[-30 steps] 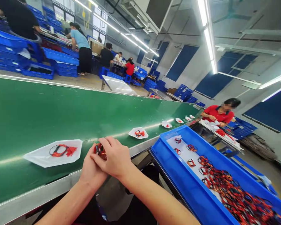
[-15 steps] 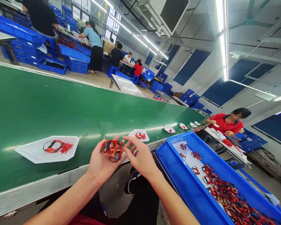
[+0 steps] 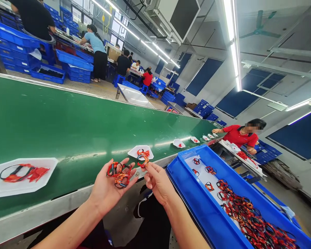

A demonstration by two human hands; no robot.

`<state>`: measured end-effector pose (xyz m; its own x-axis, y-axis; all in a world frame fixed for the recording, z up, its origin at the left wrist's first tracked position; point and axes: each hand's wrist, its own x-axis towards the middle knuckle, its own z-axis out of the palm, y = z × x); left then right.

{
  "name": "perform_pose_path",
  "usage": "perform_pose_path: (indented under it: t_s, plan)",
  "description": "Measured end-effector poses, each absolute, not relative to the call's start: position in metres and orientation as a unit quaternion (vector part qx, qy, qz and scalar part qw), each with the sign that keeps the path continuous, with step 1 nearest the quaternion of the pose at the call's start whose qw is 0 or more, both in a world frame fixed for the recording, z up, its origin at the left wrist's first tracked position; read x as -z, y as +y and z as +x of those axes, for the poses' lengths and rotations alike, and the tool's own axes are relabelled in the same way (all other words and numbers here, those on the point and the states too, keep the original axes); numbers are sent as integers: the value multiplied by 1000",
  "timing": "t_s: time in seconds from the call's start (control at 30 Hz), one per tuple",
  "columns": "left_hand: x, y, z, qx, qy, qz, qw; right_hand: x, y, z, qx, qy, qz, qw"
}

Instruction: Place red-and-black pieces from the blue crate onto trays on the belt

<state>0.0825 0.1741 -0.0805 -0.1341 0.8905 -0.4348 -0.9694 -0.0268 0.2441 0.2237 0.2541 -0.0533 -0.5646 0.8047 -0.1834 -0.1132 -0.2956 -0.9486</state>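
My left hand is palm up with its fingers loosely curled, and several small red, orange and black coiled bands rest in it. Between the thumb and fingers of my right hand is one similar coiled band, raised just right of the left fingertips. Behind that band, a white tray on the green conveyor belt holds red pieces, partly hidden. Another white tray at the left carries a black-and-red band and a red piece.
A blue bin at my right holds a heap of similar bands. The belt's metal edge runs in front of me. Farther along, more white trays ride the belt, and a person in red sits beside it.
My right hand has drawn one band away from the bunch in my left palm. The white trays have shifted left in view, and the person in red now reaches toward the belt.
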Motion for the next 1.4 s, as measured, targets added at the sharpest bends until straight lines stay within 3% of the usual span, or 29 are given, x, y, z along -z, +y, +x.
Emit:
perform_pose_path:
  t_s: [0.2,0.5,0.57,0.7,0.83,1.0,1.23,1.4]
  plan:
    - [81,173,86,-708,252,-71,656,59,258,231,-788,-397,-351,314]
    - [82,174,89,-711,250,-70,653,72,264,234,-795,-391,-358,295]
    - [81,173,89,-714,245,-75,652,67,268,234,-738,-467,-384,300]
    - [78,170,88,-724,222,-84,648,36,297,239,-472,-688,-447,324]
    - [78,169,88,-727,202,-90,650,0,355,247,-292,-730,-516,340]
    - [77,167,89,-725,209,-94,650,-14,419,261,-188,-720,-600,293]
    - [74,168,92,-718,205,-85,659,-18,420,263,-206,-732,-597,255]
    - [73,170,95,-700,202,-82,680,-11,333,238,-346,-826,-391,209]
